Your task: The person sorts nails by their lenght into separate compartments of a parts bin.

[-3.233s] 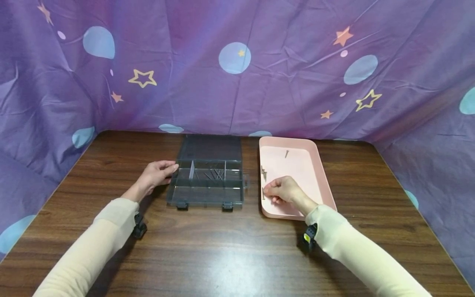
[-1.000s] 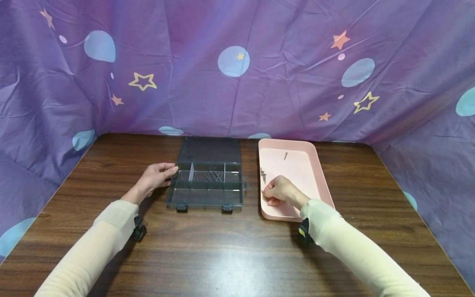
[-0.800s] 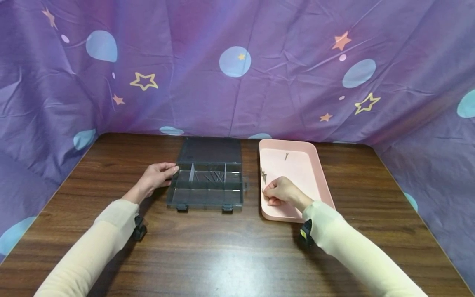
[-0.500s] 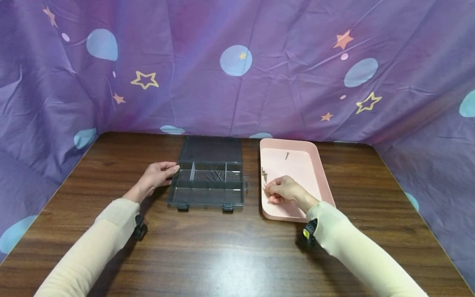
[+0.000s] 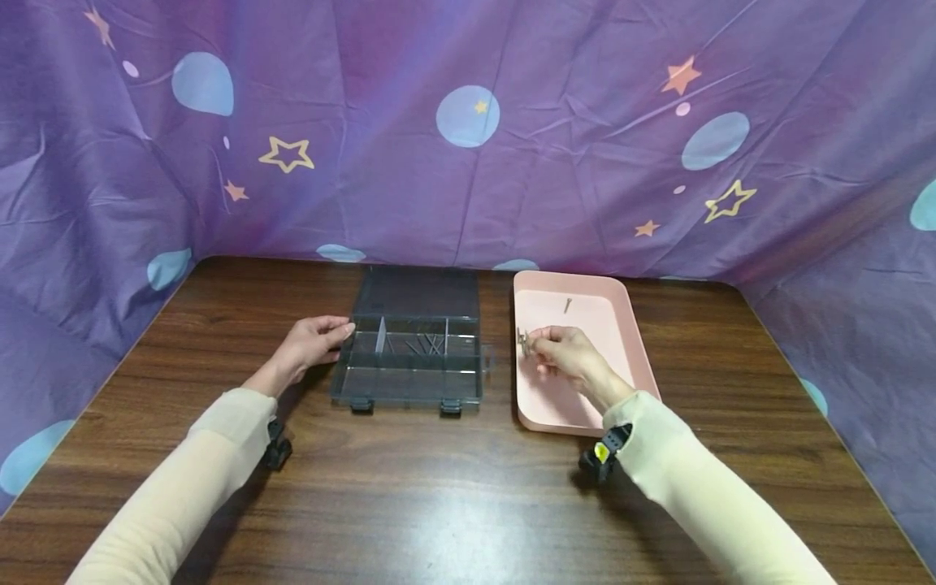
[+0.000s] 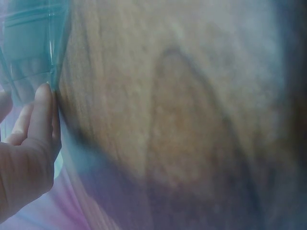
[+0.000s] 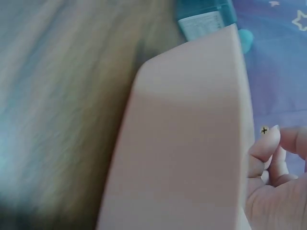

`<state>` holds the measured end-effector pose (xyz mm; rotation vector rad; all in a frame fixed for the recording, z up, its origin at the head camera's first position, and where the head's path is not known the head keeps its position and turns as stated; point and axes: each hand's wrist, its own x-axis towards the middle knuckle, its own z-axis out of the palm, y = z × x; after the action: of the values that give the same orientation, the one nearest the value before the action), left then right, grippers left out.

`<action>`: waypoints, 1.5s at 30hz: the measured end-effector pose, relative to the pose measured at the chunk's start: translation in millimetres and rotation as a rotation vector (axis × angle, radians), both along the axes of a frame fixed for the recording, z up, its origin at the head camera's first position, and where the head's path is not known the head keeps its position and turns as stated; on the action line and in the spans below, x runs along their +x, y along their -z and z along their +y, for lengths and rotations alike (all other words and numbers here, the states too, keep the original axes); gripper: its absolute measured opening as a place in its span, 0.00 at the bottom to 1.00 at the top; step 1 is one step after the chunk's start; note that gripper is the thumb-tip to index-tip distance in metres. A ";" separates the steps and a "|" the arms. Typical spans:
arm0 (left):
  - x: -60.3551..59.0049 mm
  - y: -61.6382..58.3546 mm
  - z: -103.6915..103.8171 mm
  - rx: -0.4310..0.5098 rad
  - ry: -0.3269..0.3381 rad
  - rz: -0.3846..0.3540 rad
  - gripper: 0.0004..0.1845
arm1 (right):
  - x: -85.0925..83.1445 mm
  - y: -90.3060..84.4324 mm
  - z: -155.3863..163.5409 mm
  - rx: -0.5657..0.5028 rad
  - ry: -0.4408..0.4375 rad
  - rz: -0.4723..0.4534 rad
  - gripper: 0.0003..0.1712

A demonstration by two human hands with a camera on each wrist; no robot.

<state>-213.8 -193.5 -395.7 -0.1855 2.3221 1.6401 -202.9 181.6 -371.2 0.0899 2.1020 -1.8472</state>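
Note:
At the pink tray's (image 5: 636,349) left side, my right hand (image 5: 574,357) pinches a screw (image 7: 264,130) between thumb and fingers. Its cross-slotted, brass-coloured head shows at the fingertips in the right wrist view. Other screws (image 5: 521,335) lie along the tray's left wall, partly behind the fingers, and one more screw (image 5: 567,305) is near the back. My left hand (image 5: 310,345) touches the left edge of a dark see-through compartment box (image 5: 409,386), its fingers fairly straight in the left wrist view. Several thin metal pieces (image 5: 427,345) lie in the box's middle rear compartment.
The box's lid (image 5: 417,292) is laid back flat behind it. Two latches (image 5: 450,406) stick out at the box's front. A brown wooden table (image 5: 409,504) carries everything, and a purple patterned cloth (image 5: 395,187) hangs behind.
The screw on the tray's front left has been picked up. My right hand has moved back along the left wall, near the other screws. The left hand stays at the box edge.

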 end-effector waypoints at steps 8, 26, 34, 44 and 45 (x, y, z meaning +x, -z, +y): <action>-1.2 0.0 -0.2 0.003 -0.003 -0.003 0.28 | -4.5 -15.3 -19.4 -0.122 0.051 0.003 0.04; -0.8 1.7 0.0 0.013 -0.010 -0.003 0.27 | -10.8 -6.3 -72.8 0.027 0.066 0.044 0.06; -1.2 1.8 -0.7 0.023 -0.010 -0.003 0.27 | -11.2 -5.8 -71.3 0.004 0.090 0.046 0.09; -1.0 0.9 -0.5 0.020 -0.005 -0.005 0.28 | -13.5 -20.2 -39.5 -0.110 0.175 0.032 0.02; -0.9 1.2 -0.7 0.021 -0.005 -0.005 0.28 | -13.8 -20.9 -35.7 -0.127 0.181 0.029 0.02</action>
<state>-214.8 -194.3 -396.9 -0.1911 2.3013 1.6639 -216.7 145.9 -350.2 0.2307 2.0487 -2.0939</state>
